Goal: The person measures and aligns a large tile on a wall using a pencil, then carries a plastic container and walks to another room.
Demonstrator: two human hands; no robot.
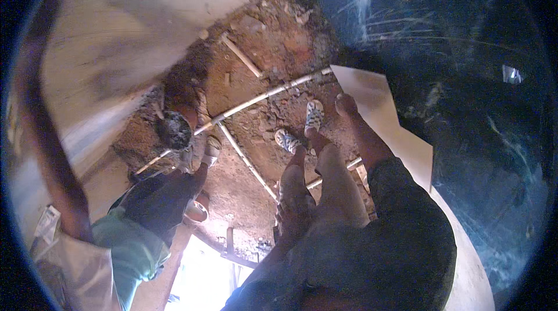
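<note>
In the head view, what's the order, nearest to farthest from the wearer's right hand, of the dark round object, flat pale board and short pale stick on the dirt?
From the right hand:
1. Flat pale board, immediately to its right.
2. Short pale stick, to the upper left.
3. Dark round object, farther left.

A rubble-strewn dirt floor [250, 154] carries several long, pale strips [264, 97], two of them meeting at an angle, with a shorter pale piece [242, 55] lying apart near the loose stones. At the left, a co-worker in a teal top [125, 238] and dark trousers [157, 203] stands beside a round, dark, bucket-like thing [174, 129], its contents too blurred to tell. A pale wall [128, 26] rises upper left, a dark blue surface [465, 26] with whitish streaks fills the right, and a bright opening [200, 276] glares below.
</note>
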